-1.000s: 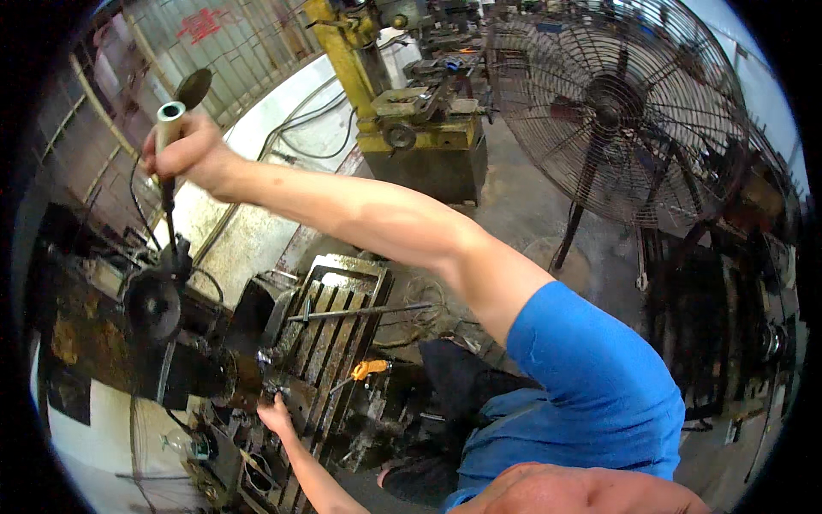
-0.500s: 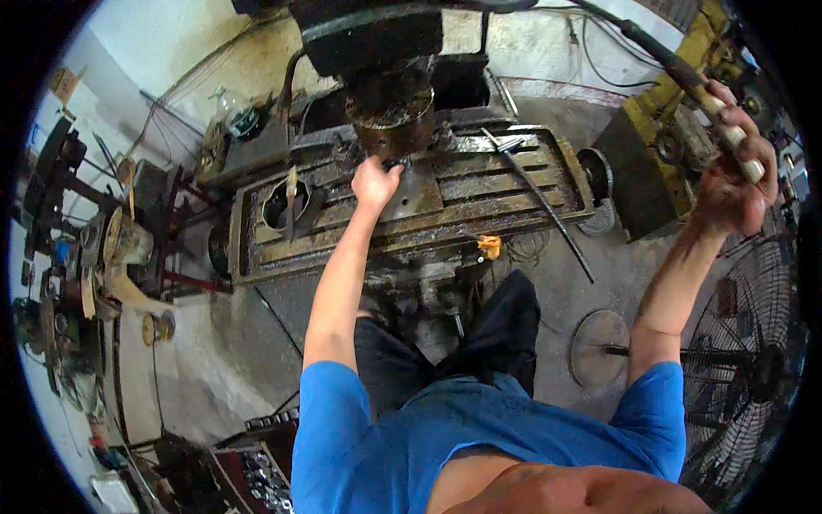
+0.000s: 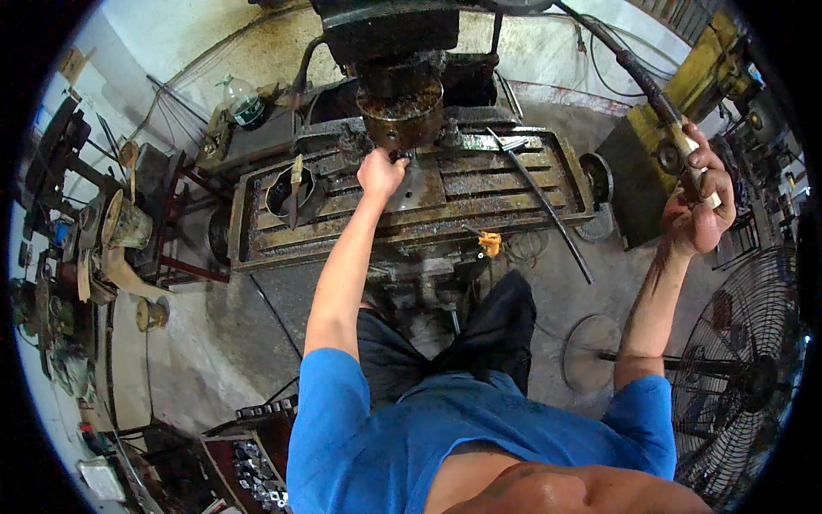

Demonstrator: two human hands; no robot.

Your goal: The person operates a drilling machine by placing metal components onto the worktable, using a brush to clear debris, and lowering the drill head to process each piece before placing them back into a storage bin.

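My right hand (image 3: pixel 706 201) is raised at the right, fingers wrapped round the pale grip of a long dark lever (image 3: pixel 638 73) that runs up toward the machine head (image 3: pixel 385 34). My left hand (image 3: pixel 382 176) reaches forward under the round, oily spindle housing (image 3: pixel 401 107), fingers closed. What it pinches is hidden behind the hand. Just beside it, a flat grey metal plate (image 3: pixel 417 190) with small holes lies on the slotted machine table (image 3: pixel 488 195).
On the table's left stands a cut-open container (image 3: pixel 278 199) with a brush (image 3: pixel 296 184) across it. A long metal bar (image 3: pixel 548 210) juts past the front edge. An orange rag (image 3: pixel 489 242) hangs near that edge. A large fan (image 3: pixel 745 377) stands at the lower right.
My right hand and the lever's grip have swung left and slightly down in the picture. My left hand stays beneath the spindle housing. The whole view has shifted slightly.
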